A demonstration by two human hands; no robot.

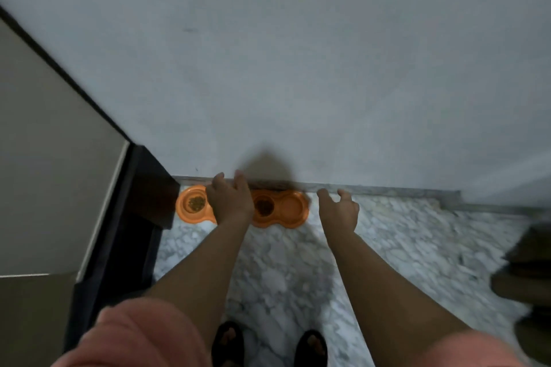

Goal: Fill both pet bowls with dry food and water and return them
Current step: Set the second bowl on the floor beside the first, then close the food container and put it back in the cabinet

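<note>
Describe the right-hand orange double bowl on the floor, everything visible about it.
The orange double bowl looks like glossy moulded plastic, one peanut-shaped piece with two round wells. Its left well holds dark brown dry food; whether the right well, showing only orange, holds water cannot be told. It lies flat on the marbled floor against the base of the wall, partly in shadow. The left hand hides its left edge, so contact with the neighbouring bowl is unclear. Neither hand visibly grips it.

pink short sleeves (134, 334), bare forearms, black sandals (228, 343)
</note>
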